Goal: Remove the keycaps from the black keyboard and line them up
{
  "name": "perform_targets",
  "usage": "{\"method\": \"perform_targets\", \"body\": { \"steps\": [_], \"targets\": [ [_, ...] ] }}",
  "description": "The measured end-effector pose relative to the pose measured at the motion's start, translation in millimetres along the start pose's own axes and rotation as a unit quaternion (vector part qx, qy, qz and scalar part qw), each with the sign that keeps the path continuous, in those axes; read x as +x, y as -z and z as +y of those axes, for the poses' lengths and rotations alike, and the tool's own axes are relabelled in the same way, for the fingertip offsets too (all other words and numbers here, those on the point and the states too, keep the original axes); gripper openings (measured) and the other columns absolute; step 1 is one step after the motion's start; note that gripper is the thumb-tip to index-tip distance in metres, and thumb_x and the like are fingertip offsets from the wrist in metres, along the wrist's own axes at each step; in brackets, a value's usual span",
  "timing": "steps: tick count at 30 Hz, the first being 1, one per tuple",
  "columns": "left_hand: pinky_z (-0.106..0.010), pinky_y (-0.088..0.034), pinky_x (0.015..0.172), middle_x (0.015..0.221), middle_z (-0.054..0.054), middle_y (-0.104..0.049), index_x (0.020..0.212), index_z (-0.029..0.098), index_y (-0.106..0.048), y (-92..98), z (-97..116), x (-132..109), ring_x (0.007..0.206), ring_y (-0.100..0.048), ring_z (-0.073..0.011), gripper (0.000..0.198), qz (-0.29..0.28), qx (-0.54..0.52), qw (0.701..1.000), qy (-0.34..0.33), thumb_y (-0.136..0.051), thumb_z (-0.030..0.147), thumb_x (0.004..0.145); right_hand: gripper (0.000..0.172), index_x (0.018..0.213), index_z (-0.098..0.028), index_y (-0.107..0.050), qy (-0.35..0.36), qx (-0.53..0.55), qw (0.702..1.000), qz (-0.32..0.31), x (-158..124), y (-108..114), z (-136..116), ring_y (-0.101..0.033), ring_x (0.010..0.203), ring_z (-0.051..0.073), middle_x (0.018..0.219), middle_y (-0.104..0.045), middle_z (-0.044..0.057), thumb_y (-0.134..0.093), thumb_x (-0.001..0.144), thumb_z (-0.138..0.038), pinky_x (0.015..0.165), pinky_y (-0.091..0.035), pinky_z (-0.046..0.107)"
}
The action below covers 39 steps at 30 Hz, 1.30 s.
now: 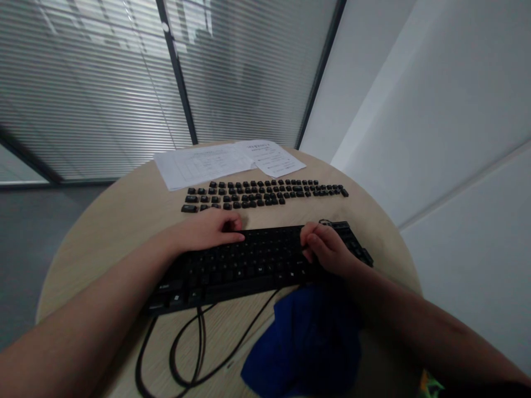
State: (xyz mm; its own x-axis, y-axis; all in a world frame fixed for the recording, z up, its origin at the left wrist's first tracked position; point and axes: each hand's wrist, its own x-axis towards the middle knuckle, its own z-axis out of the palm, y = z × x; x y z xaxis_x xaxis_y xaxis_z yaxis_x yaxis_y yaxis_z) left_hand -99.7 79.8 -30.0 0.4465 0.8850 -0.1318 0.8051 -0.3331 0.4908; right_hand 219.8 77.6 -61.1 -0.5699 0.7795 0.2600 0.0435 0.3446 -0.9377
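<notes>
A black keyboard (249, 265) lies across the round wooden table (124, 215) in front of me. My left hand (207, 231) rests at the keyboard's far edge, fingers curled together over the top row. On the right half of the keyboard, my right hand (326, 249) has its fingers bent in a pinch; whether it holds anything is hidden. Beyond the keyboard, several loose black keycaps (261, 193) lie in rows on the table.
Two printed paper sheets (224, 161) lie at the table's far side. The keyboard's black cable (194, 354) loops near the front edge beside a blue cloth (307, 342). Glass walls with blinds stand behind, a white wall on the right.
</notes>
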Motion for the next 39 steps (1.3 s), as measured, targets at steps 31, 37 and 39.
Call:
{"method": "perform_targets", "body": {
  "steps": [31,37,39],
  "targets": [
    [-0.03,-0.053,0.079,0.096,-0.005,-0.071,0.106,0.019,-0.069,-4.5,84,-35,0.089,-0.068,-0.0184,0.012,0.221,0.045,0.929,-0.292,-0.06,0.026,0.101,0.054,0.066,-0.023,-0.049,-0.051,0.169,0.977,0.117,12,-5,-29,-0.053,0.054,0.014,0.062,-0.051,-0.002,-0.055,0.096,-0.066,0.054,-0.05,0.027],
    [-0.03,-0.053,0.075,0.096,-0.004,-0.072,0.108,0.019,-0.068,-8.1,89,-36,0.085,-0.067,-0.0177,0.013,0.239,0.069,0.912,-0.325,-0.059,0.026,0.102,0.046,0.081,-0.02,-0.061,-0.052,0.061,0.997,0.013,1,-13,-39,-0.051,0.056,0.012,0.074,-0.058,0.0,-0.052,0.101,-0.061,0.055,-0.045,0.026],
    [-0.031,-0.053,0.074,0.096,-0.005,-0.071,0.107,0.019,-0.068,-10.4,92,-36,0.085,-0.067,-0.018,0.014,0.234,0.075,0.913,-0.326,-0.058,0.026,0.103,0.041,0.096,-0.02,-0.067,-0.056,0.006,0.998,-0.01,-2,-17,-43,-0.047,0.055,0.011,0.07,-0.056,-0.002,-0.057,0.1,-0.059,0.052,-0.04,0.024]
  ]
}}
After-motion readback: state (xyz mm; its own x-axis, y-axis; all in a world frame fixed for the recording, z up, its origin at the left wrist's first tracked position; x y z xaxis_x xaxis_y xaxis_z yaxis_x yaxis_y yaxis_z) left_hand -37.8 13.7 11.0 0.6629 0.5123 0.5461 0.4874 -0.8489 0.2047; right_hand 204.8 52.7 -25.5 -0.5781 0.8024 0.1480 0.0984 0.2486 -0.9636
